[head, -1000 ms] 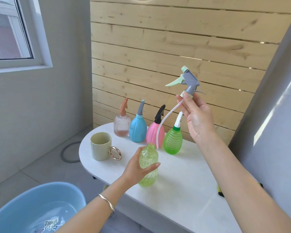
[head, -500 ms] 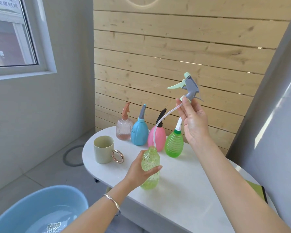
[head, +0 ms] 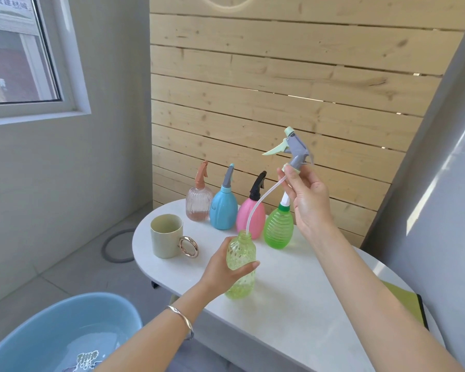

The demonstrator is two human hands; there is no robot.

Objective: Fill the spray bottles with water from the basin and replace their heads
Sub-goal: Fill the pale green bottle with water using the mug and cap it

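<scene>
My left hand (head: 227, 269) grips a headless yellow-green bottle (head: 240, 267) standing on the white table (head: 293, 318). Above it, my right hand (head: 308, 200) pinches the collar of a grey and mint spray head (head: 293, 149). Its clear tube (head: 261, 202) curves down, and the tube's tip is at or just inside the bottle's open neck. Behind stand several bottles with heads on: clear pink (head: 198, 202), blue (head: 223, 210), pink (head: 249, 218) and green ribbed (head: 278, 229). A blue basin (head: 38, 326) holding water sits at the lower left on the floor.
A beige mug (head: 165, 238) with a gold ring handle stands on the table's left end. A wooden slat wall rises behind the table and a grey wall closes the right side. A green and black pad (head: 406, 302) lies at the table's right edge.
My right hand has lowered the spray head, bringing the tube's tip down from beside the bottle's neck to its mouth. My left hand keeps its grip on the bottle.
</scene>
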